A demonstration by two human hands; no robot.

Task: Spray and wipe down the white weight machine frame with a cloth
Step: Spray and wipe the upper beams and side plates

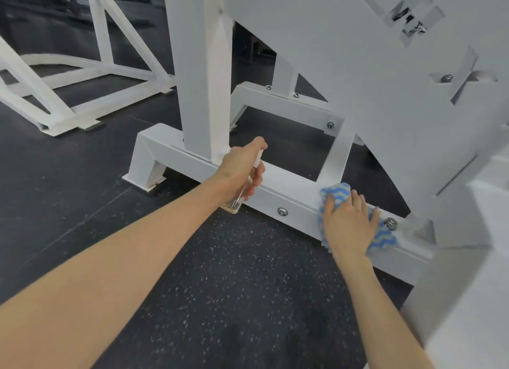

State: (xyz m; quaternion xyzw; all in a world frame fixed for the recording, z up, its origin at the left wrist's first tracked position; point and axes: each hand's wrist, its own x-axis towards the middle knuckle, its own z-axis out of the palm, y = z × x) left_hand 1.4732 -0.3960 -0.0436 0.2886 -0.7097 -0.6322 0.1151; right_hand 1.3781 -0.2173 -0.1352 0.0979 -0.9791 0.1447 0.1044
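Note:
The white weight machine frame [292, 195] has a low base rail running from left foot to lower right, with bolts along its side. My left hand [241, 167] grips a small clear spray bottle [237, 202] in front of the rail, forefinger on its top, nozzle towards the frame. My right hand [348, 224] lies flat with fingers spread on a blue-and-white zigzag cloth [337, 191], pressing it against the rail beside a bolt. Most of the cloth is hidden under the hand.
A thick white upright post [203, 74] rises from the rail, and a large white side panel [385, 74] fills the upper right. Another white frame [68, 107] stands at the left. Dark speckled rubber floor [234, 286] lies below.

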